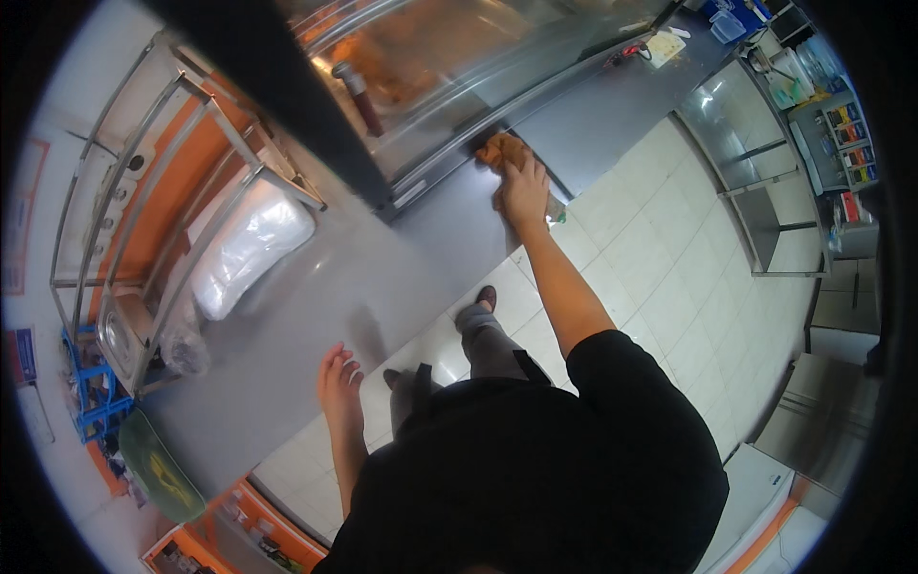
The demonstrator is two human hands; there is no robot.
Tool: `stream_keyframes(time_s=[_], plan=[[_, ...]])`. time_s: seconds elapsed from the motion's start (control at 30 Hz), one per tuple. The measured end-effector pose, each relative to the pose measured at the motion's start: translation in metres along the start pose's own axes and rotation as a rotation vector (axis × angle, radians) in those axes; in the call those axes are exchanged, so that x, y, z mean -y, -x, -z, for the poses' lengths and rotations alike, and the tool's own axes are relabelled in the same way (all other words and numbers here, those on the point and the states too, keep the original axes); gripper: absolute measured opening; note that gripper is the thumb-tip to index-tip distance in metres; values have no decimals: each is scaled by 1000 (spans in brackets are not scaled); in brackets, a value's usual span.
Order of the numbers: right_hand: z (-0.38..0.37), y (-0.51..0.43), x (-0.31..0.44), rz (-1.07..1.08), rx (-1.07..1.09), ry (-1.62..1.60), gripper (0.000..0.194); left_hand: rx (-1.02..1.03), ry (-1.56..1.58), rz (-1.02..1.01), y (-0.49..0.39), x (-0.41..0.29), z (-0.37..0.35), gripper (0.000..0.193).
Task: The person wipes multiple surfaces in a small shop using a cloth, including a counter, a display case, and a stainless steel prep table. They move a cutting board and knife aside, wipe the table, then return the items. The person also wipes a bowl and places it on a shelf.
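Observation:
My right hand (527, 192) presses an orange-brown cloth (502, 152) onto the grey metal counter (459, 215), close to the base of a glass-fronted food display case (459, 79). Part of the cloth bunches out ahead of my fingers, and some of it shows beneath the hand towards the counter's front edge. A dark seam between two counter sections runs just beside it. My left hand (341, 384) hangs by the counter's front edge with its fingers loosely curled and apart, holding nothing.
On the left part of the counter, a metal rack (251, 168) stands beside a clear plastic-wrapped bundle (251, 247). A green container (159, 466) lies at the counter's far left end. Metal shelving (767, 208) stands across the tiled floor (660, 222).

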State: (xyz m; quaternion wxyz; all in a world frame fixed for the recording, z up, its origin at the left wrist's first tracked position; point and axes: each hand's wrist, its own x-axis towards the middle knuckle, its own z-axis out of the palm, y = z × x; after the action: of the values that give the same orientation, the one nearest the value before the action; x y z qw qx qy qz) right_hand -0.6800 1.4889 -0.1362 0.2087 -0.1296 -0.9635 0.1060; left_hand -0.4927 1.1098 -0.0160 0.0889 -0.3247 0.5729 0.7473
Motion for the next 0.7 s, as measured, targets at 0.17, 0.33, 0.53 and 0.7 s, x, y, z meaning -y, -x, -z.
stream_keyframes(time_s=[0.17,0.33,0.53,0.7], plan=[[20,-2,-66,-40,37,5,35,110,35,-15,1,7,-64,29],[81,42,-104,-97,242,162,35,180,62,-39,-6,6,-89,28],[143,18,-108,-36,-73,-145,32,272,-40,-1,-26,8,-112,28],[65,-46,-73,385,239,-20,31,512,-140,-28,-36,11,-186,28]])
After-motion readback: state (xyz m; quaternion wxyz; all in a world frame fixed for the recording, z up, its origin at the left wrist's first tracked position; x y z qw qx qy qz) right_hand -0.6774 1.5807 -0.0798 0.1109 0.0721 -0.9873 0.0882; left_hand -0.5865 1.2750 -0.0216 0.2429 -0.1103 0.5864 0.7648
